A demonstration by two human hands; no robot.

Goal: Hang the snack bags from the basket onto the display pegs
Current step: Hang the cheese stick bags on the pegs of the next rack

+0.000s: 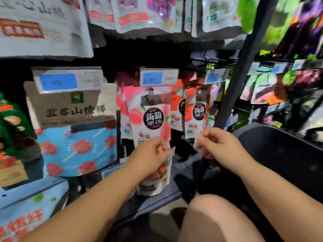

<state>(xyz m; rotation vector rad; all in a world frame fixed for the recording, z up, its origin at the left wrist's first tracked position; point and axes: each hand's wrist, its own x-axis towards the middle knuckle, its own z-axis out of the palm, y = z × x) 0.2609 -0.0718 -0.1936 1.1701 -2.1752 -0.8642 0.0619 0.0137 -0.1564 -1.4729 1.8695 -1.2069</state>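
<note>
My left hand [152, 152] pinches the top corner of a white and red snack bag [155, 180] that hangs down below it. My right hand [216, 145] pinches the top of a second bag [198, 142], mostly hidden behind the fingers. Both hands are just below the pink jelly bags [150, 117] hanging on a peg under a blue price tag [158, 77]. More bags of the same kind [196, 116] hang on the peg to the right. The dark basket [279, 154] stands at the right.
A blue bag with red lollipop pictures [76, 137] hangs at the left under a larger price tag [68, 79]. White bags [143, 14] hang in the row above. A dark upright post [239, 75] splits the display. My knee [218, 219] is below.
</note>
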